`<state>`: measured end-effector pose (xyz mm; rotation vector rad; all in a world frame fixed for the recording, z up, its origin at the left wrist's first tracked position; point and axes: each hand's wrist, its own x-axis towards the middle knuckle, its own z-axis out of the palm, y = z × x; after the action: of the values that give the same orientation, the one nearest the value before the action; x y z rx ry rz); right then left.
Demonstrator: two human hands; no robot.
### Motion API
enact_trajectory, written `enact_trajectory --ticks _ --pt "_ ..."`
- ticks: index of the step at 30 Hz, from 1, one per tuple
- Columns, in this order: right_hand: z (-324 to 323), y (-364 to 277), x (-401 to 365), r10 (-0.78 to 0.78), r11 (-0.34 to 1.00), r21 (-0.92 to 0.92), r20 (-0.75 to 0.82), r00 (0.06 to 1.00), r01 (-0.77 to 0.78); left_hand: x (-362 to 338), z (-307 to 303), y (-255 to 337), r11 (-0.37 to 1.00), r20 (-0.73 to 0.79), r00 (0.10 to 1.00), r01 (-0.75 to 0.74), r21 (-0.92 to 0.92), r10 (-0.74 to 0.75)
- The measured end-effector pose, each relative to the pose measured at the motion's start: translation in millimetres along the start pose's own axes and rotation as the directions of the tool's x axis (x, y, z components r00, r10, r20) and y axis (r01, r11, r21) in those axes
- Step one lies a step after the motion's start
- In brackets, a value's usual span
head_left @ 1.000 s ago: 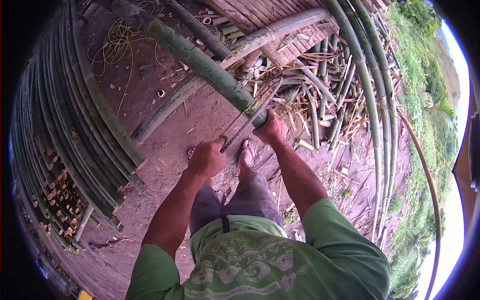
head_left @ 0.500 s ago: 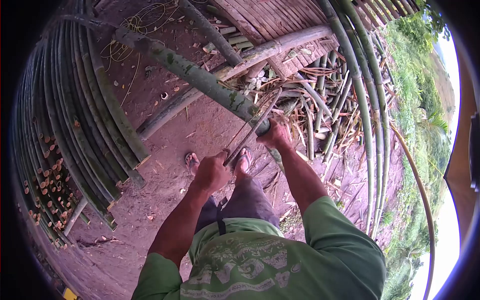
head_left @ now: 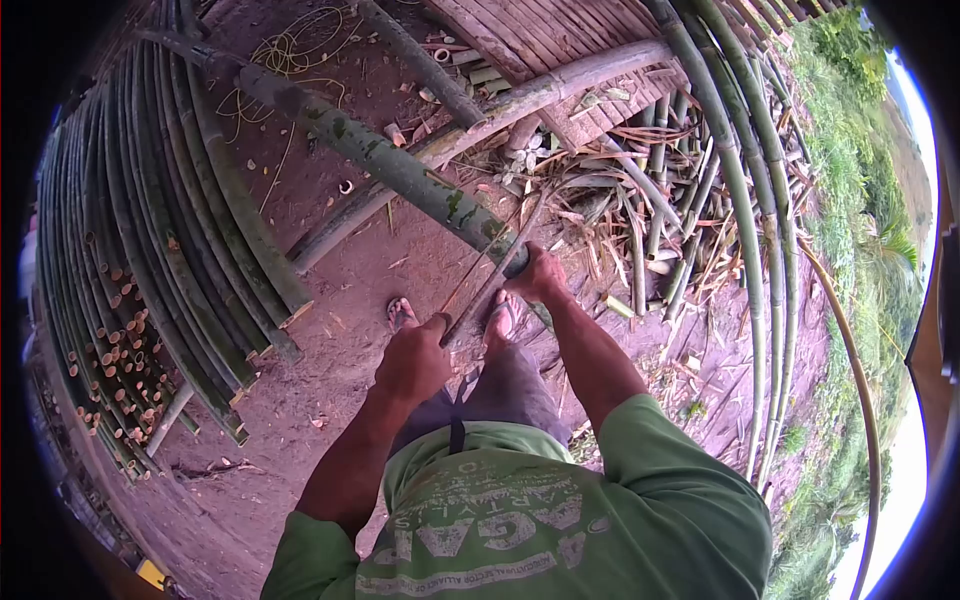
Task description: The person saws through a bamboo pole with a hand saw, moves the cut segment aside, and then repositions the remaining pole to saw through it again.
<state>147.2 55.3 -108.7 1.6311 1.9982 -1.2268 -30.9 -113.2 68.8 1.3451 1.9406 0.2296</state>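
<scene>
My left hand (head_left: 415,357) is closed around the near end of a thin bow-shaped saw (head_left: 490,280). The saw lies across a thick green bamboo pole (head_left: 400,175) close to its cut end. At that end my right hand (head_left: 536,274) grips the pole, its fingers partly hidden behind it. The pole slants from the upper left down to my hands and rests over a curved wooden beam (head_left: 560,85).
Long bamboo poles (head_left: 180,220) are stacked at the left. Offcuts and split pieces (head_left: 650,190) lie in a heap at the upper right, beside tall upright poles (head_left: 745,190). A slatted panel (head_left: 530,40) and a yellow wire coil (head_left: 285,50) are at the top.
My left hand has drawn slightly down and left with the saw's handle end. The whole view has shifted a little; my right hand remains on the pole's end.
</scene>
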Motion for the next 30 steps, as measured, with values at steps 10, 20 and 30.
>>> enact_trajectory --ticks 10,20,30 --pt "-5 16 29 -0.093 0.984 0.165 0.176 0.98 0.064 85 40 1 1.0 -0.039 0.999 0.012 -0.025 -0.013" --pt "36 0 1 -0.171 0.982 0.122 0.228 0.959 0.146 36 75 -111 0.974 -0.148 0.964 -0.226 -0.007 0.223" --pt "-9 15 4 -0.041 0.996 0.082 0.065 0.997 0.035 -6 43 -47 0.986 -0.144 0.987 -0.087 -0.141 0.066"
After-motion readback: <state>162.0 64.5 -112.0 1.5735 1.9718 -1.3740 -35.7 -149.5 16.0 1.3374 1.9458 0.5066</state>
